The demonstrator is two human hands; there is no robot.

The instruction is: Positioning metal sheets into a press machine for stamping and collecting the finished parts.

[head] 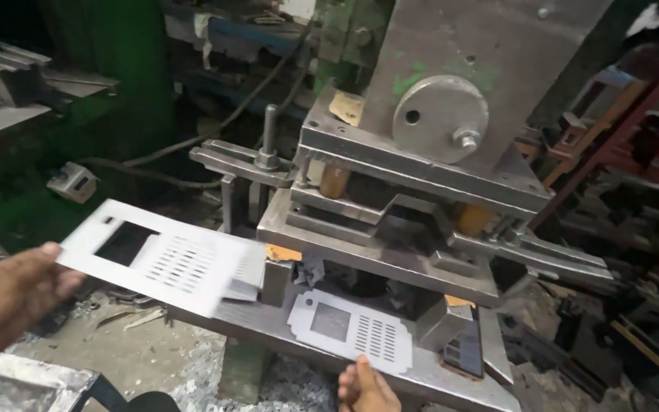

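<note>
- Left hand [5,294] pinches flat grey perforated metal sheet [158,255] by its edge at frame left: it could sag or slip.
- Right hand [364,387], fingertips pressed on the notched grey punched plate [348,329] at bottom centre, sits close under the steel press die [390,229]: crush risk.

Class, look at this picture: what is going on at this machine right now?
A person stands at a metal press. Their left hand holds a flat sheet-metal blank with a rectangular window and rows of slots, its far end at the die. Their right hand touches the edge of a smaller cut-out plate lying on the press bed. Metal scrap lies below.
</note>
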